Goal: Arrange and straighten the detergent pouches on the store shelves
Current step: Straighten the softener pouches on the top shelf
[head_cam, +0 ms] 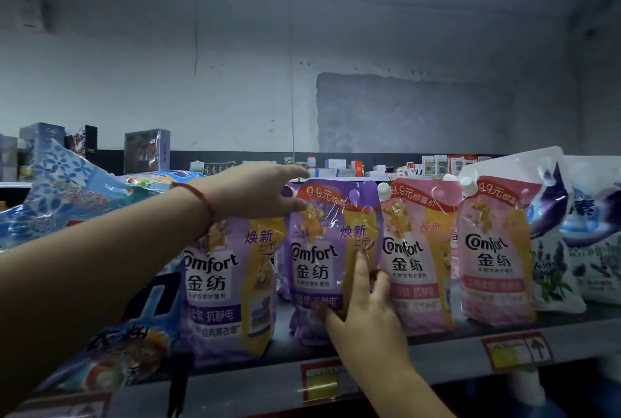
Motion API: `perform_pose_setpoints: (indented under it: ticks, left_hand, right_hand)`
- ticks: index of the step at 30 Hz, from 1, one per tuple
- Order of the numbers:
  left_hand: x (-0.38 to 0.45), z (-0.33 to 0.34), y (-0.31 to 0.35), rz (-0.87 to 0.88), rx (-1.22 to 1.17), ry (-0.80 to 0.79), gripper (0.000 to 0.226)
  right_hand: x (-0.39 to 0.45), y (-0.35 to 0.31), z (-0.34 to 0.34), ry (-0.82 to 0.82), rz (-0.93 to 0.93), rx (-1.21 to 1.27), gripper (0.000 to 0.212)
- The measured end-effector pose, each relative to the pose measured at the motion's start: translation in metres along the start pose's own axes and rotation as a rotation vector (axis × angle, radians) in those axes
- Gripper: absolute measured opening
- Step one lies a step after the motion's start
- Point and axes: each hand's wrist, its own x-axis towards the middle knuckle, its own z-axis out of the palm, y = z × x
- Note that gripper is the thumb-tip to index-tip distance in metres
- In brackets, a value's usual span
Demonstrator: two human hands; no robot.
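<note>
The right hand's fingers lie spread and nearly straight against the lower front of the second purple Comfort pouch, index finger pointing up its yellow side, thumb low on the purple panel; they press it, not curl round it. The left hand's fingers reach over that pouch's top edge while its thumb lies across the upper front, so the left hand pinches the pouch's top. The right hand comes up from below the shelf edge. A red cord bracelet circles the left wrist. The held pouch stands upright on the shelf between the first purple Comfort pouch, which stands farther forward at the left, and a pink Comfort pouch. A second pink Comfort pouch stands further right, then white lavender-print bags. Blue floral bags slump at far left. Price tags sit on the shelf edge.
</note>
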Motion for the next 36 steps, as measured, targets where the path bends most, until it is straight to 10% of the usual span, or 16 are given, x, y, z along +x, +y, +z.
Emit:
perform_pose_setpoints:
  ticks: [14, 24, 36]
  left_hand:
    - [-0.045, 0.002, -0.038, -0.118, 0.194, 0.085, 0.034]
    - [-0.062, 0.034, -0.032, -0.019, 0.396, 0.357, 0.075]
    - [-0.107, 0.035, 0.082, -0.269, 0.172, -0.012, 0.079]
  right_hand:
    - [0.008, 0.008, 0.012, -0.095, -0.067, 0.261, 0.102]
    - [0.005, 0.013, -0.016, -0.149, -0.146, -0.018, 0.088]
    - [0.009, 0.036, -0.090, -0.364, -0.355, -0.187, 0.076]
